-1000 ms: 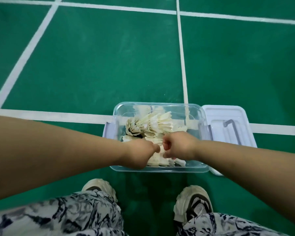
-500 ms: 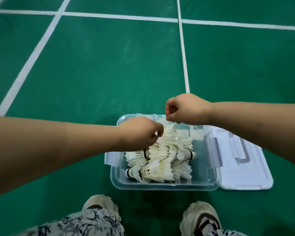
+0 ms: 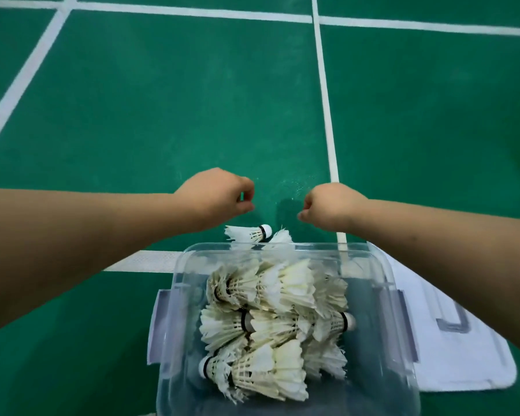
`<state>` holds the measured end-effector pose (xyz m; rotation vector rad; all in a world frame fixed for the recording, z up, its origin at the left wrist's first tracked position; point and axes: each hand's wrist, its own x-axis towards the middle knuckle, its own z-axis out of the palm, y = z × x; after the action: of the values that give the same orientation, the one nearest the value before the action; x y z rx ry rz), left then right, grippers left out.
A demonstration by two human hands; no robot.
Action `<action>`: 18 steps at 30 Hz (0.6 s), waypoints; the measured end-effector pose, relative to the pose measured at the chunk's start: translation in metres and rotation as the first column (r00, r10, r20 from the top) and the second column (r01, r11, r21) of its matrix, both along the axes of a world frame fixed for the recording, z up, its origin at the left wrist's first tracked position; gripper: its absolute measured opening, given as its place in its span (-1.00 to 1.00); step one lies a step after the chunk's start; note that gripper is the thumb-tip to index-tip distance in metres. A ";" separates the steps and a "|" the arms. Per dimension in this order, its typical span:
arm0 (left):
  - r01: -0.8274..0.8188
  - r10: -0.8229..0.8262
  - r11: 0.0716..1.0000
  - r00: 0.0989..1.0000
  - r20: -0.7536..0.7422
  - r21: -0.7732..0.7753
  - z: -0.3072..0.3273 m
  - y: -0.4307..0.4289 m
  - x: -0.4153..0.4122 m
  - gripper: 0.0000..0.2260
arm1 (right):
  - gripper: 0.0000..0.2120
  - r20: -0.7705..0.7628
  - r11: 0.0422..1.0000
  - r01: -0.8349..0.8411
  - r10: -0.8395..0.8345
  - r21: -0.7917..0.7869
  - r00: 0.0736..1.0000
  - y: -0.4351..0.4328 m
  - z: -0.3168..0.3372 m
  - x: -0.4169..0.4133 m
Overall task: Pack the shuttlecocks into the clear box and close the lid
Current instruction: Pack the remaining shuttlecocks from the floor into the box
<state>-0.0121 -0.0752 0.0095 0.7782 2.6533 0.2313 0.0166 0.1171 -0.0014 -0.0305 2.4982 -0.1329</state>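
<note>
1. The clear box stands on the green court floor with its top uncovered. A pile of feather shuttlecocks lies on its sides inside.
2. Two loose shuttlecocks lie on the floor just beyond the box's far wall, and one has its cork pointing right.
3. The left hand hovers beyond the box's far wall, knuckles up, forearm stretched forward. Its grip is narrow, thumb and forefinger curled close, with nothing seen in it.
4. The right hand hovers beyond the same wall, apart from the left. Its grip is curled tight and visibly empty.
5. The white lid lies flat just beside the box's right side.
</note>
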 end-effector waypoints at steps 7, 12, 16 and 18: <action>0.062 0.051 0.933 0.953 0.300 -0.355 -0.049 0.006 -0.004 -0.42 | -0.51 0.288 0.997 -0.053 0.037 0.050 0.957 -0.016 -0.024 -0.002; -0.037 0.129 0.951 0.950 0.286 -0.306 -0.060 0.007 -0.006 -0.43 | -0.51 0.344 0.993 0.110 -0.088 -0.046 0.935 -0.024 -0.045 -0.010; -0.137 0.195 0.970 0.932 0.305 -0.202 -0.063 0.009 -0.004 -0.44 | -0.76 0.248 0.973 0.168 -0.126 -0.158 0.961 -0.023 -0.055 -0.011; -0.203 0.235 0.970 0.920 0.314 -0.132 -0.064 0.012 -0.003 -0.49 | -0.83 0.222 0.966 0.176 -0.132 -0.189 0.966 -0.023 -0.057 -0.012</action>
<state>-0.0150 -0.0636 -0.0545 0.3699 2.4086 0.2629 0.0050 0.0945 -0.0580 0.0886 2.2667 -0.4404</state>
